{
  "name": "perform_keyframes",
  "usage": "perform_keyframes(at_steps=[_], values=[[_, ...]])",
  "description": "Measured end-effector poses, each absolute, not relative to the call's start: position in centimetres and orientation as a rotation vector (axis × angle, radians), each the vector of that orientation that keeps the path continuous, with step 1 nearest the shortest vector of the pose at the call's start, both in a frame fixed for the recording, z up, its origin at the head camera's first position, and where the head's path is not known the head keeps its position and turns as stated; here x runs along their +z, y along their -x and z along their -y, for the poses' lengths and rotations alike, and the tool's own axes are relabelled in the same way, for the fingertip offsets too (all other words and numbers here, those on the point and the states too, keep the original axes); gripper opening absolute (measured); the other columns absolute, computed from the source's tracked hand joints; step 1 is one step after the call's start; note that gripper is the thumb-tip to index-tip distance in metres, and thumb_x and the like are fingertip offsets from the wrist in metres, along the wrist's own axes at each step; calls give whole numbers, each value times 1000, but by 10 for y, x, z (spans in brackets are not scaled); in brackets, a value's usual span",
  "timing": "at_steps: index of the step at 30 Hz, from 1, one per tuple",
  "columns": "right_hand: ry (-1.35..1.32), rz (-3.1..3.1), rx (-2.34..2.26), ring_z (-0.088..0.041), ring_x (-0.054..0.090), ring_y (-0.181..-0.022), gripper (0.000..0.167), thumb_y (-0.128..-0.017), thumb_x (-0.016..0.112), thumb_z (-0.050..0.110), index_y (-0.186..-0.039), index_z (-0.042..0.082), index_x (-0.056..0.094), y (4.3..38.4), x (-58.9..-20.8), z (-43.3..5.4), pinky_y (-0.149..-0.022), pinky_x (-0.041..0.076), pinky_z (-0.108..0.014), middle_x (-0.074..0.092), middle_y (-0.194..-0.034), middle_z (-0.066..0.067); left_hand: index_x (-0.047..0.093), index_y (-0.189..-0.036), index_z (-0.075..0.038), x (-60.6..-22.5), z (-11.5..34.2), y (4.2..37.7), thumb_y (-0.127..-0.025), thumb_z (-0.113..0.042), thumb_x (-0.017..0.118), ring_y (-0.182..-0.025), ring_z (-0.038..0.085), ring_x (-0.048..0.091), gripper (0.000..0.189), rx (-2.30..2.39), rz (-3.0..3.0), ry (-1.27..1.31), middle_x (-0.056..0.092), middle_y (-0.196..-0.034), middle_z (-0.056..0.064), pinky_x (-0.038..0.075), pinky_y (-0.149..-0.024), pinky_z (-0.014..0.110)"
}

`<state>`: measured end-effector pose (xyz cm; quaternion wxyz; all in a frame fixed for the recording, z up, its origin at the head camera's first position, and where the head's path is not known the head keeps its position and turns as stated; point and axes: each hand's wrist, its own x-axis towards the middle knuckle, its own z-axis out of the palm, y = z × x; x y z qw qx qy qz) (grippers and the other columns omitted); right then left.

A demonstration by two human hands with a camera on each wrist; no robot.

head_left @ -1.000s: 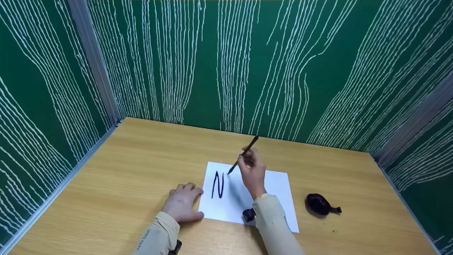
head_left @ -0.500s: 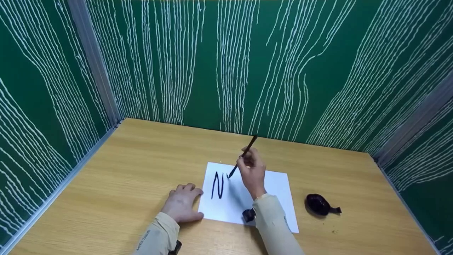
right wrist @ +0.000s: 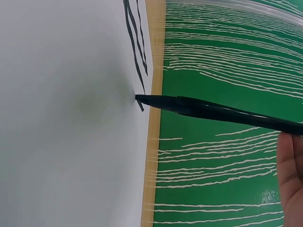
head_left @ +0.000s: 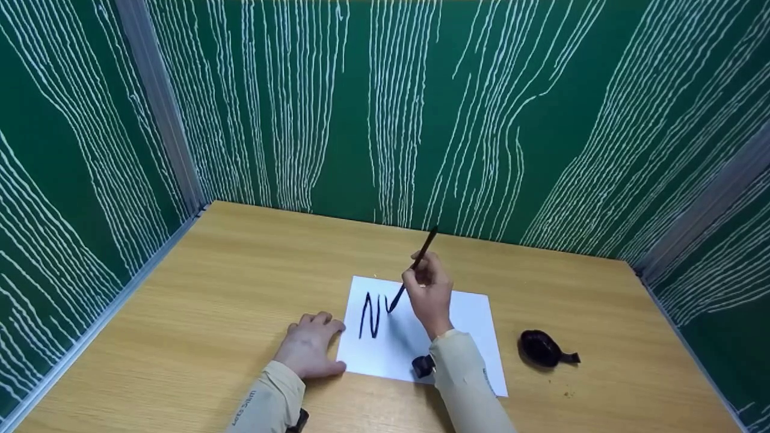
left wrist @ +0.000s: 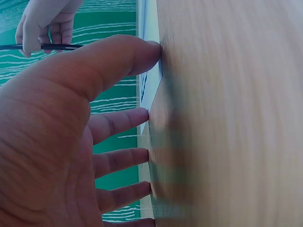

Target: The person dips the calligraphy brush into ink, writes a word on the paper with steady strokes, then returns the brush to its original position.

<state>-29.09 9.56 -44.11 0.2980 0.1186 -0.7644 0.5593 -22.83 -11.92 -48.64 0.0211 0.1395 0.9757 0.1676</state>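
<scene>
A slim dark brush (head_left: 425, 246) stands aslant over the white paper (head_left: 391, 350), its tip meeting the sheet at the lower end of a short black stroke (head_left: 387, 304). Just left of that stroke is a taller black mark (head_left: 370, 315) shaped like an N.

The right hand (head_left: 429, 296) pinches the shaft well above the tip, thumb and fingers closed round it. The key relation is this: the tip lies to the left of the right hand and slightly toward the person, while the long axis climbs away and to the right, so the butt end leans toward the far edge of the tabletop (head_left: 180, 288). The right hand is the nearer one, since it carries the brush.

The left hand (head_left: 308, 346) rests at the paper's left side with its fingers spread; its thumb reaches the near left corner, and the index fingertip is by the left edge.

Right of the paper, apart from it, sits a dark dish (head_left: 539, 347) with a stubby handle pointing right. Small specks lie on the tabletop near it. Behind everything rise green panels (head_left: 352, 120) covered in wavy white lines.
</scene>
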Motion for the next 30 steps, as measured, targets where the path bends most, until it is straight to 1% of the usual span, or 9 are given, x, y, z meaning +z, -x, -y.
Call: perform_keyframes(at_steps=[9, 15, 21, 25, 28, 30], values=[[-299, 2022, 1486, -19, 56, -68, 21, -83, 58, -8, -99, 5, 60, 290, -441, -96, -61, 47, -19, 62, -76, -11, 60, -125, -16, -485, 119, 228, -66, -43, 75, -125, 39, 46, 67, 528, -3016, -422, 53, -135, 15, 40, -99, 59], [-302, 2011, 1482, -17, 54, -65, 20, -82, 58, -8, -97, 4, 60, 290, -441, -97, -59, 47, -20, 61, -74, -11, 60, -126, -16, -486, 119, 228, -66, -43, 75, -125, 40, 46, 67, 541, -3011, -422, 52, -135, 15, 39, -99, 60], [-301, 1989, 1457, -15, 52, -60, 19, -80, 58, -9, -94, 3, 61, 289, -441, -99, -55, 45, -21, 61, -70, -11, 59, -127, -16, -486, 120, 228, -67, -42, 74, -126, 40, 45, 67, 553, -3001, -416, 52, -136, 15, 38, -99, 60], [-302, 1982, 1450, -14, 52, -60, 19, -81, 60, -7, -94, 7, 62, 298, -451, -102, -55, 45, -22, 61, -70, -8, 59, -127, -16, -485, 120, 228, -66, -43, 75, -125, 40, 45, 69, 538, -3001, -418, 52, -136, 15, 39, -99, 60], [-303, 1982, 1440, -17, 53, -60, 19, -80, 60, -7, -93, 7, 62, 302, -456, -104, -54, 45, -22, 61, -70, -8, 59, -128, -16, -485, 120, 228, -66, -44, 75, -126, 40, 45, 70, 522, -3001, -409, 51, -136, 15, 39, -100, 60], [-308, 1981, 1435, -20, 53, -59, 19, -80, 60, -9, -92, 5, 62, 301, -455, -103, -53, 45, -24, 60, -69, -11, 59, -128, -16, -485, 119, 228, -66, -45, 75, -126, 40, 45, 70, 514, -2999, -401, 51, -137, 15, 38, -100, 60]])
